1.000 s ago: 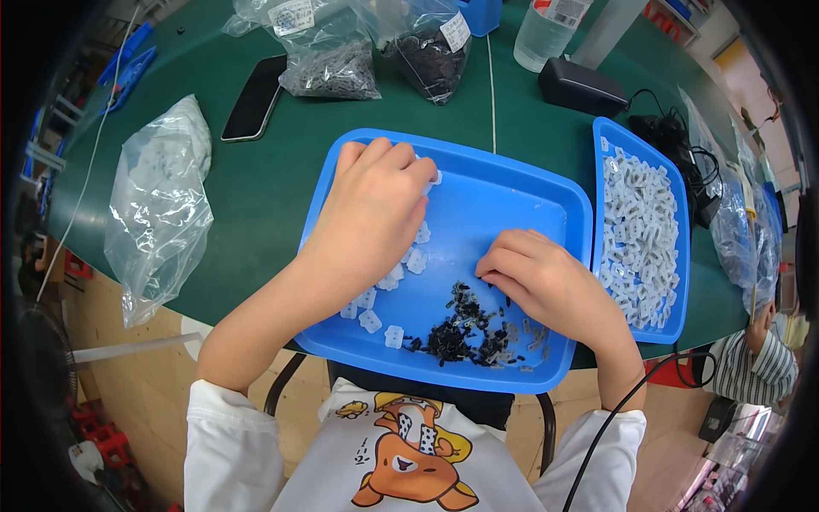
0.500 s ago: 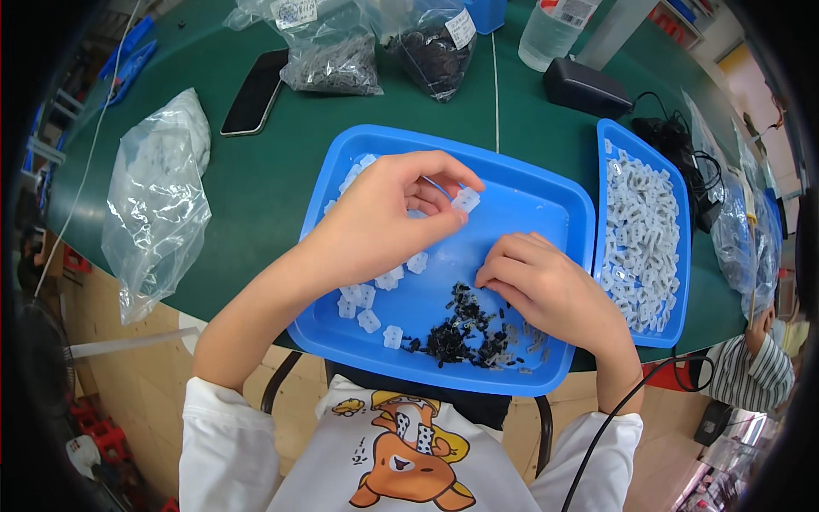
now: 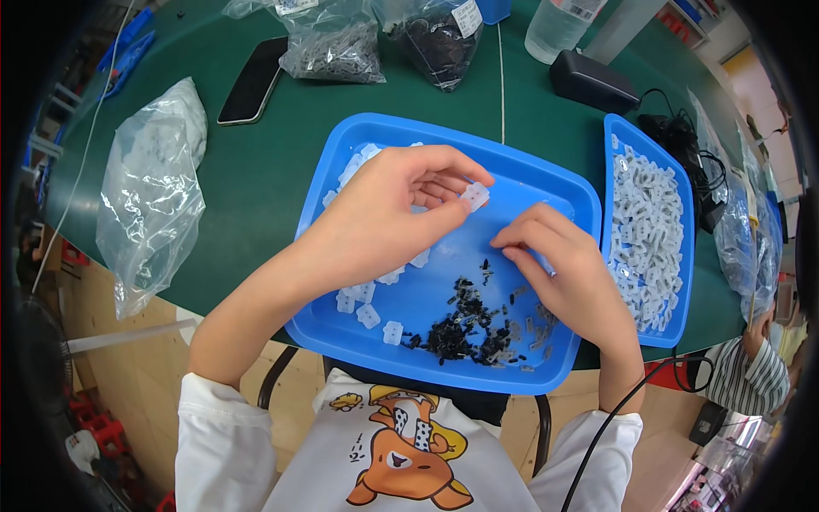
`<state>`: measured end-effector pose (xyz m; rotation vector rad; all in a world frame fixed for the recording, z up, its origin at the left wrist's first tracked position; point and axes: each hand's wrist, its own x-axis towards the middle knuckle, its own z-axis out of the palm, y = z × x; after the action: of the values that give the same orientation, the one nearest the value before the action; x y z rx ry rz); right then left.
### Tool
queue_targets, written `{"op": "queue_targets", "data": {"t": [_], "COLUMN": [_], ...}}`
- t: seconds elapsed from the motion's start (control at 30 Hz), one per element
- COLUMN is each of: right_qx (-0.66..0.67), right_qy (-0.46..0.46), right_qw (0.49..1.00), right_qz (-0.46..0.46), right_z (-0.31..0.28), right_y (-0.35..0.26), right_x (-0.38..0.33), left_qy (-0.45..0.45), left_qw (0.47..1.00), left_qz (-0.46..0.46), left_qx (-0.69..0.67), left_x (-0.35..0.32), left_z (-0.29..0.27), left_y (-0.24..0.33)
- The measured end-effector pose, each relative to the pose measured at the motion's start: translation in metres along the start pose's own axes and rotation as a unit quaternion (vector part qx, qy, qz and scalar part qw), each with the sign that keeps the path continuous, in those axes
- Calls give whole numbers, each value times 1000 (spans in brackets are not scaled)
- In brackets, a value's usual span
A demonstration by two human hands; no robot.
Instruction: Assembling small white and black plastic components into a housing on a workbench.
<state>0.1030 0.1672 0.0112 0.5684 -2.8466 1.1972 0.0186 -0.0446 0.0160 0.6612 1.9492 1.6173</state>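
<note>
Between the thumb and index finger of my left hand (image 3: 388,209) is a small translucent white plastic piece (image 3: 476,196), held over the blue tray (image 3: 444,374). To the right, my right hand (image 3: 567,269) hovers above the same tray with thumb and fingertips drawn together. Anything pinched there is too small to make out. Below the hands, small black parts (image 3: 456,333) lie in a loose heap, with small grey parts (image 3: 539,328) scattered beside them. More translucent white pieces (image 3: 368,316) rest along the tray's left side, partly hidden by my left hand and forearm.
A second blue tray (image 3: 608,205) at the right is full of pale plastic pieces (image 3: 647,247). Behind stand bags of grey parts (image 3: 334,55) and dark parts (image 3: 435,51), a phone (image 3: 253,81), a bottle (image 3: 554,32) and a black box (image 3: 593,81). A clear bag (image 3: 153,196) lies left.
My right hand has lifted away from the small parts, up toward the plastic piece. My left hand still holds that piece, now slightly tilted. The whole view has shifted a little.
</note>
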Motion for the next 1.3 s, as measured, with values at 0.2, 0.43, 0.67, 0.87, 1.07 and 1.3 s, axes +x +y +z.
{"op": "queue_targets", "data": {"t": [0.2,0.43,0.67,0.87,1.07,1.3], "right_qx": [-23,-23,-63,65,157,127], "right_qy": [-12,-78,-85,47,140,130], "right_qw": [1000,997,994,996,978,983], "right_qz": [-3,-10,-27,31,15,-1], "right_z": [-3,1,4,-2,-3,-4], "right_y": [2,3,2,-4,-2,-1], "right_x": [0,-2,-1,-1,-1,0], "left_qy": [5,4,-1,-11,-29,-48], "left_qw": [1000,999,999,998,996,992], "left_qz": [-1,-26,-21,-25,-45,-60], "left_qx": [-3,-44,-36,-56,-78,-103], "left_x": [0,-2,-1,-3,-4,-6], "left_z": [-1,0,1,3,3,5], "left_y": [0,2,0,-1,5,9]}}
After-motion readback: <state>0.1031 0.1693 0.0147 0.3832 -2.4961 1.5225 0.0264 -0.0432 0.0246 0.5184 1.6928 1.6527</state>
